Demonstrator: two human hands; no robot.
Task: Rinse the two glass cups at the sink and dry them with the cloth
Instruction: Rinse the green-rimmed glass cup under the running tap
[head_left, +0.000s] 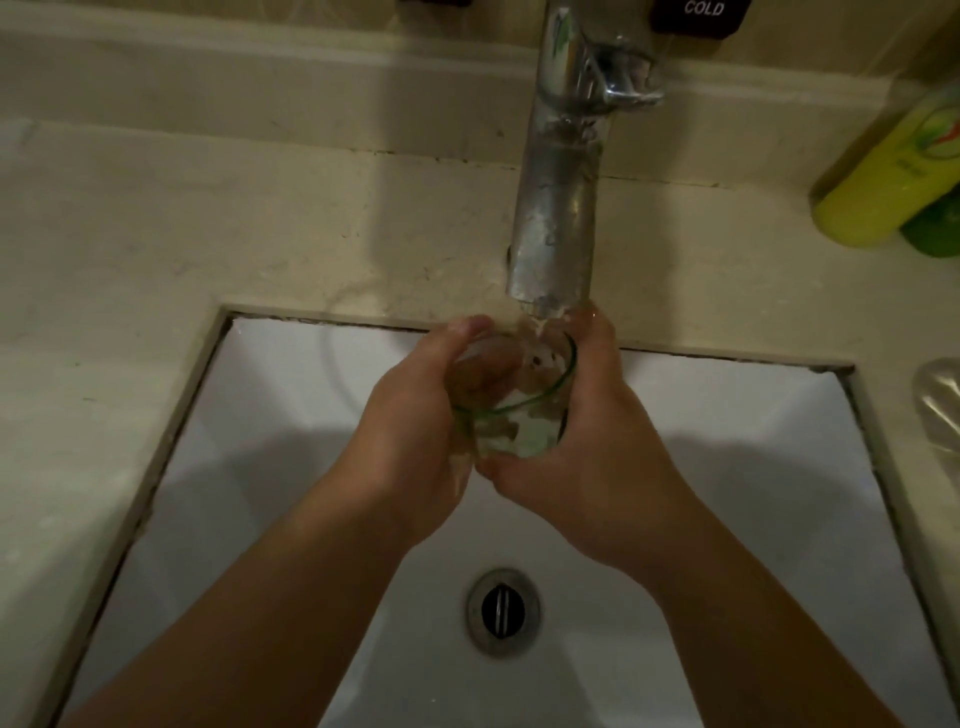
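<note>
A clear glass cup (519, 400) with a greenish rim is held over the white sink (270, 415), right under the spout of the chrome tap (556, 208). My left hand (415, 441) wraps its left side, fingers curled round the wall. My right hand (587, 457) grips it from the right and below, thumb near the base. Water runs from the spout into the cup. The second cup and the cloth are not in view.
The drain (503, 610) lies in the basin below my wrists. A yellow-green bottle (888, 171) lies on the beige counter (156, 234) at the right, with a clear object (940, 410) at the right edge. A "COLD" label (701, 13) sits above the tap.
</note>
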